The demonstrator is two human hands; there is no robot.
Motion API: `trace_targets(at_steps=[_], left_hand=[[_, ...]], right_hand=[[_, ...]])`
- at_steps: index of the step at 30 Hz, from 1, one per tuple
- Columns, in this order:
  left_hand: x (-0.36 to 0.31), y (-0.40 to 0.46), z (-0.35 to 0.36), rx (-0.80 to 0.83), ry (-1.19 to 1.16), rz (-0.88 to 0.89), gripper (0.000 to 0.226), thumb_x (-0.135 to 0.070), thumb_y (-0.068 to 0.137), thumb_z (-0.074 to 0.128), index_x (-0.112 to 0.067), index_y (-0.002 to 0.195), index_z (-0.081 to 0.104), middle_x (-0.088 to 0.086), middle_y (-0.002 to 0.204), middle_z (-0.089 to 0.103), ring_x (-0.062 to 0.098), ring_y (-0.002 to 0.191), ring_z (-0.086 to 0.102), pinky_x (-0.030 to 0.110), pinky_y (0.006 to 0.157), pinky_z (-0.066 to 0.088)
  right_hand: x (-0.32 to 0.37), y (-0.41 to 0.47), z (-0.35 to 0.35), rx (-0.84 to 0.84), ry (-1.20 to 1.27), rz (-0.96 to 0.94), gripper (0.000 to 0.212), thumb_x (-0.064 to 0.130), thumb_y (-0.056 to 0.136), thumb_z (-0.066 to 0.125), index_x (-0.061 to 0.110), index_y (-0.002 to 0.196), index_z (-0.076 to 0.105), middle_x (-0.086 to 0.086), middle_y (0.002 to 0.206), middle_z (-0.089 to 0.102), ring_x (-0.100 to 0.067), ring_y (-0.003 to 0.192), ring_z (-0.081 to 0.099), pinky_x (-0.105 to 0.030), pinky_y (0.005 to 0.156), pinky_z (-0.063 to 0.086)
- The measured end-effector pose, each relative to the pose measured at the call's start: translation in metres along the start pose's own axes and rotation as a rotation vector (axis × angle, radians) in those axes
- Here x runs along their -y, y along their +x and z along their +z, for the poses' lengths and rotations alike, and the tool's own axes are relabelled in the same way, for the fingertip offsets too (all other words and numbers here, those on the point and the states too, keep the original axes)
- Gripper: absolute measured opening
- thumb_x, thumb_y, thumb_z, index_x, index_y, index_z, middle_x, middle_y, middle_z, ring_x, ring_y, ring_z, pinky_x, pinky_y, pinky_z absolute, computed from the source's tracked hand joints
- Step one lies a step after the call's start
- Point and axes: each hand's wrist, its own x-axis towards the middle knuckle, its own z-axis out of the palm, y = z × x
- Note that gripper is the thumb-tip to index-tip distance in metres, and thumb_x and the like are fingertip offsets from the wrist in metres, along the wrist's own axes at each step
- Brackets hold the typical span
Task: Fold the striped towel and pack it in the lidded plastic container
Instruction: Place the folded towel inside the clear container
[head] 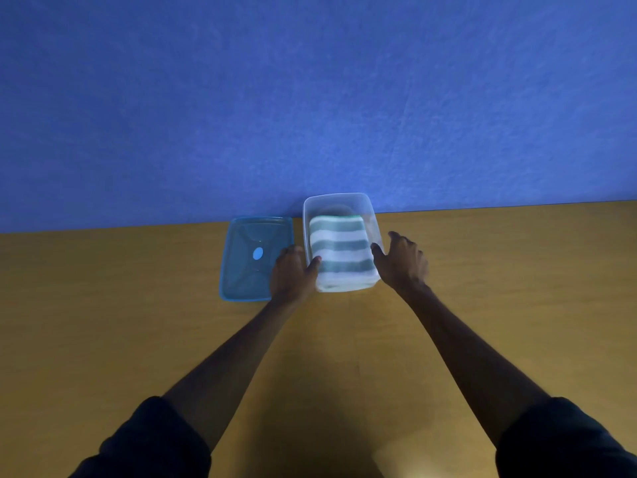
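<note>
**Towel packed, lid waiting**

We see a clear rectangular plastic container (339, 205) on a yellow-brown wooden table (138, 322), against a blue fabric backdrop (310, 98). Inside it lies the folded green-and-white striped towel (339, 250), filling most of the tub. Our left hand (291, 274) rests at the container's left wall, thumb touching the towel's edge, holding nothing. Our right hand (401, 260), fingers spread and empty, hovers just right of the container. Immediately left of the container lies its translucent blue lid (248, 260). We judge packing nearly finished; next, the lid must be lifted, aligned and pressed on.
</note>
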Motion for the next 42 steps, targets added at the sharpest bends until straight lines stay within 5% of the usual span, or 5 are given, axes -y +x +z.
trace_targets(at_steps=[3,7,21,34,42], left_hand=[[0.001,0.004,0.001,0.063,-0.055,-0.028,0.026,-0.030,0.084,0.063,-0.004,0.082,0.061,0.012,0.081,0.069,0.032,0.081,0.065,0.041,0.073,0.052],[0.001,0.006,0.002,0.076,-0.095,-0.034,0.024,-0.026,0.083,0.064,-0.002,0.082,0.062,0.014,0.079,0.069,0.029,0.076,0.065,0.041,0.071,0.053],[0.009,-0.048,-0.012,0.040,-0.143,0.035,0.017,-0.018,0.083,0.066,-0.001,0.081,0.063,0.013,0.076,0.066,0.028,0.073,0.060,0.033,0.068,0.045],[0.045,-0.120,-0.012,0.082,-0.174,0.025,0.017,-0.022,0.083,0.066,-0.005,0.086,0.063,0.011,0.077,0.068,0.032,0.066,0.067,0.045,0.069,0.056],[0.060,-0.149,-0.009,0.117,-0.193,0.039,0.019,-0.021,0.085,0.064,-0.007,0.098,0.065,0.007,0.080,0.068,0.028,0.066,0.067,0.045,0.067,0.057]], right_hand=[[-0.003,0.002,0.000,0.123,0.164,0.055,0.034,0.028,0.091,0.052,0.011,0.118,0.064,-0.016,0.115,0.069,-0.041,0.106,0.062,-0.042,0.082,0.050],[-0.004,0.001,-0.001,0.112,0.228,0.019,0.029,0.015,0.090,0.050,0.009,0.113,0.068,-0.016,0.109,0.071,-0.041,0.103,0.063,-0.041,0.080,0.049],[-0.023,-0.055,-0.013,0.047,0.220,-0.079,0.023,0.016,0.092,0.052,0.006,0.107,0.066,-0.015,0.102,0.072,-0.039,0.094,0.064,-0.038,0.075,0.045],[-0.047,-0.127,-0.005,0.079,0.191,-0.107,0.025,0.013,0.093,0.051,0.003,0.111,0.065,-0.014,0.105,0.072,-0.033,0.086,0.066,-0.031,0.067,0.041],[-0.058,-0.154,0.000,0.106,0.189,-0.084,0.027,0.012,0.093,0.052,0.003,0.115,0.064,-0.013,0.108,0.072,-0.031,0.088,0.067,-0.035,0.070,0.053]])
